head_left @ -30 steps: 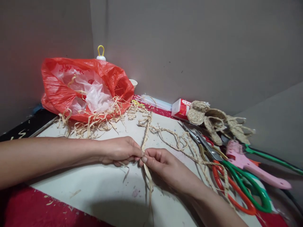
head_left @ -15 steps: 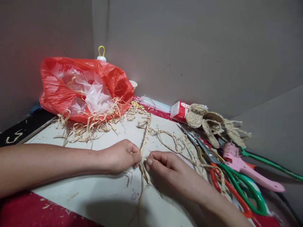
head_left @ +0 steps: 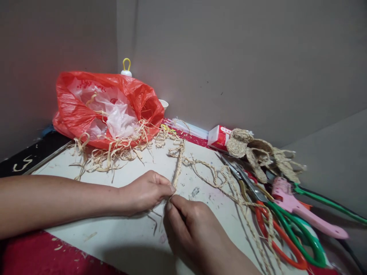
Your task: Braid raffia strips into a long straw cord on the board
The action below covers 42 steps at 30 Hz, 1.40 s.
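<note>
My left hand (head_left: 146, 191) lies on the white tabletop (head_left: 114, 236) with thumb and fingers pinched on the near end of a braided straw cord (head_left: 178, 168). My right hand (head_left: 189, 225) meets it from the right, its fingers closed on the loose straw strands at that same spot. The braid runs away from my hands toward the back of the table and loops off to the right. The strands under my right hand are hidden.
A red plastic bag (head_left: 106, 107) with loose straw (head_left: 114, 149) spilling out sits at the back left. Right of the braid lie scissors with red and green handles (head_left: 286, 229), a pink glue gun (head_left: 304, 210), woven straw pieces (head_left: 258, 149) and a small red-and-white box (head_left: 218, 136). Grey walls close the corner.
My right hand has moved down and left, turning over the loose strands and covering them. My left hand stayed pinched on the braid.
</note>
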Available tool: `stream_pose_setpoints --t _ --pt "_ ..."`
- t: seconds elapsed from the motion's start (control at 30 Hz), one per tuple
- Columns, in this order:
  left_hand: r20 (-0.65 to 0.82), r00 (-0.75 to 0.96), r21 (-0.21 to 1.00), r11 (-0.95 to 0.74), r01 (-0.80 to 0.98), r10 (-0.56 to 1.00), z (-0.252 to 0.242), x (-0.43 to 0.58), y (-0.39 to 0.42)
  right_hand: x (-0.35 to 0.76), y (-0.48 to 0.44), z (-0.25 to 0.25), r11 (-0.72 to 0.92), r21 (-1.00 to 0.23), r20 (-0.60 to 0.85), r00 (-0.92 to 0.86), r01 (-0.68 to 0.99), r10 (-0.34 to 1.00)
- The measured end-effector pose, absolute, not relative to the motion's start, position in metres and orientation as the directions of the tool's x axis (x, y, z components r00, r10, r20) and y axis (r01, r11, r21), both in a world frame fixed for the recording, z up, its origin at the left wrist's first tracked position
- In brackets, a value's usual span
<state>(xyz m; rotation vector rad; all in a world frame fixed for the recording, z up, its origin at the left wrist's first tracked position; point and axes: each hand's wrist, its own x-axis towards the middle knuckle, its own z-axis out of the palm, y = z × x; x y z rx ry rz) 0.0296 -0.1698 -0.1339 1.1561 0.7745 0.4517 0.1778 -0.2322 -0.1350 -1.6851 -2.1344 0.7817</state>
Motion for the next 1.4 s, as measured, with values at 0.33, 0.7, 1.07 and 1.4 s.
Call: stream_pose_setpoints --t 0.33,0.7,1.07,1.4 --pt "-0.323 0.665 0.943 0.287 0.167 0.673 -0.137 0.029 -0.17 0.168 -0.248 -0.117 0.182 -0.624 -0.288 -0.44 0.76 0.85" --pt "-0.2 0.715 0.971 0.233 0.054 0.67 -0.143 0.028 -0.167 0.201 -0.202 -0.116 -0.27 -0.95 -0.269 0.028 0.16 0.963" --pt "-0.199 0.742 0.967 0.253 0.041 0.64 -0.145 0.03 -0.166 0.191 -0.209 -0.129 -0.397 -0.91 -0.414 -0.298 0.12 0.86" --pt "-0.177 0.759 0.98 0.187 0.074 0.627 -0.147 0.028 -0.165 0.198 -0.203 -0.136 -0.471 -0.879 -0.46 -0.373 0.067 0.806"
